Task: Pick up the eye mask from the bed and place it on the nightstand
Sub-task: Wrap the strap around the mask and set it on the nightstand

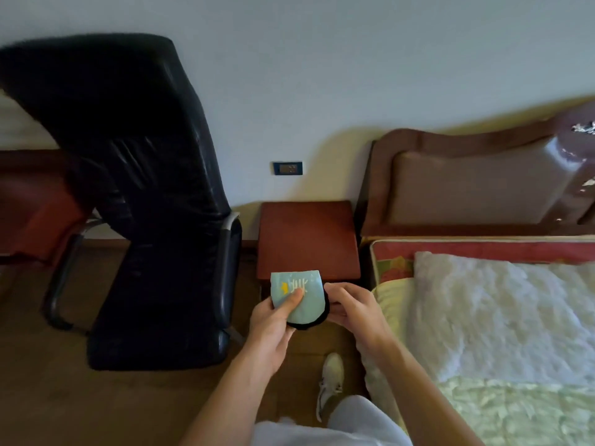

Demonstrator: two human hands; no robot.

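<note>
From the head camera, the eye mask (301, 296) (pale blue, folded, black-edged) is off the bed (502, 317) and held in the air just in front of the nightstand (307, 236). The left hand (273, 320) pinches it, thumb on its face; the right hand (351, 309) is closed on its right edge. Pickup looks done; setting it on the bare tabletop remains.

Bedroom, bed (502, 317), headboard (476, 185), probably nightstand (307, 239)
</note>
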